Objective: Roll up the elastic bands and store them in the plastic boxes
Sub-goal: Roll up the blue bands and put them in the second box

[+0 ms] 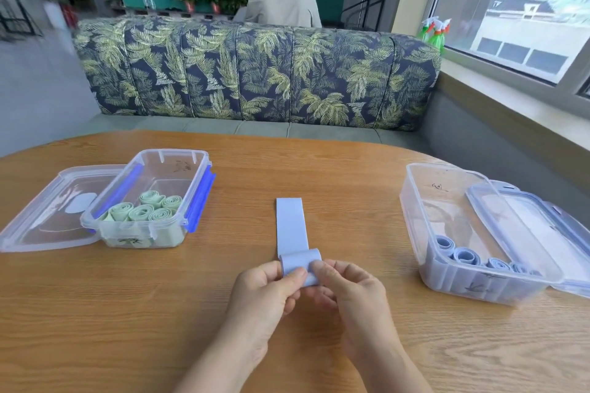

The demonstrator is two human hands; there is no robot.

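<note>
Head camera view: a wooden counter (319, 175) is seen spread across the foreground, backed by a long sofa (255, 73) upholstered in a palm-leaf print. A wide window (526, 9) is set along the right wall, and a seated person (281, 3) in a white cap is seen from behind, beyond the sofa.

Two clear plastic boxes are placed on the counter, well apart. The left box (145, 169), fitted with blue clasps, is stood at the far left with its lid (41, 217) laid flat on the counter and touching its left side. The right box (447, 201) is stood near the right edge, and a second lid (526, 217) is rested against its right rim.

Between the boxes, both hands are brought together at the near middle of the counter. The left hand (265, 290) and the right hand (351, 290) are each curled, thumb on top, pinching the rolled near end of a pale blue elastic band (290, 223). The unrolled remainder of the band is laid flat on the counter, pointed away from the hands toward the sofa.

Several rolled green bands (143, 210) are packed on end in the near part of the left box. Several rolled blue bands (466, 255) are lined along the near wall of the right box. Green spray bottles (435, 32) are grouped on the window sill.
</note>
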